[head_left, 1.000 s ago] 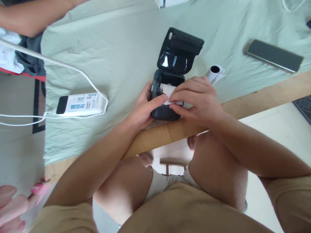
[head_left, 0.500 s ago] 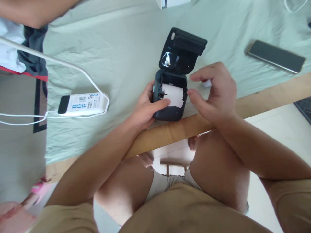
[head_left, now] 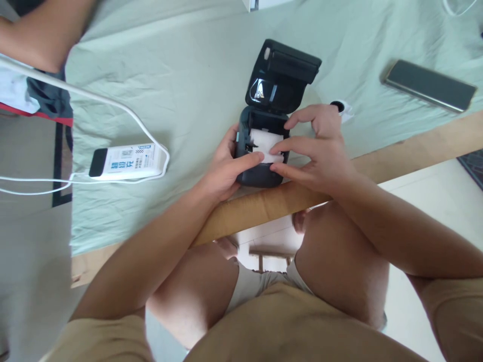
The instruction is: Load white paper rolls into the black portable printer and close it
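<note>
A small black label printer (head_left: pixel 256 177) lies near the table's front edge, its lid (head_left: pixel 279 83) flipped up and tilted back. In its bay sits a white paper roll (head_left: pixel 267 138) with a ragged edge. My left hand (head_left: pixel 230 168) is closed around the printer's left side, thumb resting on the roll. Over the right side of the bay is my right hand (head_left: pixel 315 143), fingers spread, with a fingertip at the paper and nothing gripped. Just beyond that hand, a small white roll with a dark core (head_left: pixel 341 108) lies on the cloth.
A white power bank (head_left: pixel 128 161) with cables lies on the left of the green cloth (head_left: pixel 181 90). A dark phone (head_left: pixel 430 85) is at the right. Another person's arm (head_left: pixel 49 35) reaches in at upper left. The wooden table edge (head_left: pixel 256 208) runs in front of my knees.
My right hand has moved left, from beside the printer onto the paper roll and bay. The small roll behind it now shows. The other person's arm has shifted lower.
</note>
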A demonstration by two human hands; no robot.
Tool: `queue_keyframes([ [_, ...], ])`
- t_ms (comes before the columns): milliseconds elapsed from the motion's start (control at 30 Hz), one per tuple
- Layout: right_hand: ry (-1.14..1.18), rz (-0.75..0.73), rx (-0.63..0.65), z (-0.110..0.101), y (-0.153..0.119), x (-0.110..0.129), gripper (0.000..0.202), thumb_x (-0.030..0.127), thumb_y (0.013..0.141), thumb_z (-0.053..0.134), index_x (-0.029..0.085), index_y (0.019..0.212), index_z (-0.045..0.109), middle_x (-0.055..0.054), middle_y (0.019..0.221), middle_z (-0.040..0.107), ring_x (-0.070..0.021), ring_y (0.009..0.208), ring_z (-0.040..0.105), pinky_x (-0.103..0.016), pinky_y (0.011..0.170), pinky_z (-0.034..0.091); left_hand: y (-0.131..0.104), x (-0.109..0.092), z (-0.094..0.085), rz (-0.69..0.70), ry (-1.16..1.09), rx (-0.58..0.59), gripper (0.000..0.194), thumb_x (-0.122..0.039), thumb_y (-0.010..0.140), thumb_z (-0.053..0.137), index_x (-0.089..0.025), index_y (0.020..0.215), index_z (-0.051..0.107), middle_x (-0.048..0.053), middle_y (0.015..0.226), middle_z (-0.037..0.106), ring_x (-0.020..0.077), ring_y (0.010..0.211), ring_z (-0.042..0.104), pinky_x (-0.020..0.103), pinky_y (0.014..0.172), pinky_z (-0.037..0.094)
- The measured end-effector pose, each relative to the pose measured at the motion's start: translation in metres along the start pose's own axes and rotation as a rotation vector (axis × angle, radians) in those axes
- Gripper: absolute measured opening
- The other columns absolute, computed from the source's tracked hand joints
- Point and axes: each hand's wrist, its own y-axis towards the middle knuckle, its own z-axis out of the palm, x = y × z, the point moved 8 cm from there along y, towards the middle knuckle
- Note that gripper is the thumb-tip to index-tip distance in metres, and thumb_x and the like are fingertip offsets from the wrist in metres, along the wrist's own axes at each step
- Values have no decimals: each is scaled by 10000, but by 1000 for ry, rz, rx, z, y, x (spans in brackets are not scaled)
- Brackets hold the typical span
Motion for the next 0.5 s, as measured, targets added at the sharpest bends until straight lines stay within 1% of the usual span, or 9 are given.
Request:
queue_keyframes([
  [67, 39, -23, -7, 1, 0, 1, 154, 509, 1026, 763, 373, 1055, 828, -74, 1226, 753, -347, 1168, 698, -599, 1054, 523, 0, 0, 0, 7, -4, 2, 660, -282, 637, 968, -227, 1176, 592, -7, 1016, 718, 187, 977, 726, 325, 922, 619],
  [133, 39, -37, -44, 1, 1, 2, 142, 471, 1043, 748, 365, 1012, 837, -61, 1170, 783, -325, 1125, 716, -571, 1024, 521, 0, -1, 0, 12, -6, 3, 658, -293, 641, 978, -221, 1168, 592, -6, 1014, 722, 184, 967, 729, 326, 925, 621],
  [233, -24, -82, -187, -5, 4, 10, 193, 414, 1055, 730, 347, 901, 825, -17, 1059, 806, -272, 1019, 745, -511, 910, 536, -2, -2, 1, 9, -10, 6, 637, -304, 657, 976, -223, 1163, 597, -10, 997, 731, 171, 916, 727, 319, 897, 624],
  [300, -40, -136, -277, -10, 3, 17, 178, 385, 1043, 742, 342, 886, 812, -1, 1020, 806, -255, 968, 741, -487, 853, 526, -2, -2, 2, 5, -9, 8, 624, -322, 672, 969, -227, 1168, 602, -13, 977, 732, 165, 878, 722, 313, 864, 622],
  [333, -40, -153, -286, -10, 3, 20, 163, 366, 1041, 745, 342, 894, 809, 0, 1017, 804, -255, 957, 734, -484, 843, 516, -3, -3, 2, 5, -4, 9, 617, -337, 679, 966, -229, 1166, 604, -14, 968, 729, 165, 866, 721, 312, 848, 621],
  [400, -31, -157, -239, -7, 2, 21, 140, 330, 1045, 741, 347, 923, 806, -4, 1036, 800, -264, 965, 726, -488, 848, 495, -3, -3, 2, 10, 10, 6, 609, -363, 681, 968, -235, 1152, 604, -18, 951, 721, 167, 852, 719, 312, 823, 618],
  [500, 20, -124, -131, -2, 2, 18, 116, 297, 1054, 727, 364, 1002, 807, -5, 1103, 796, -283, 1038, 724, -503, 920, 486, -2, -2, 1, 4, 27, 3, 631, -335, 650, 977, -244, 1143, 594, -21, 955, 716, 171, 873, 718, 318, 836, 619],
])
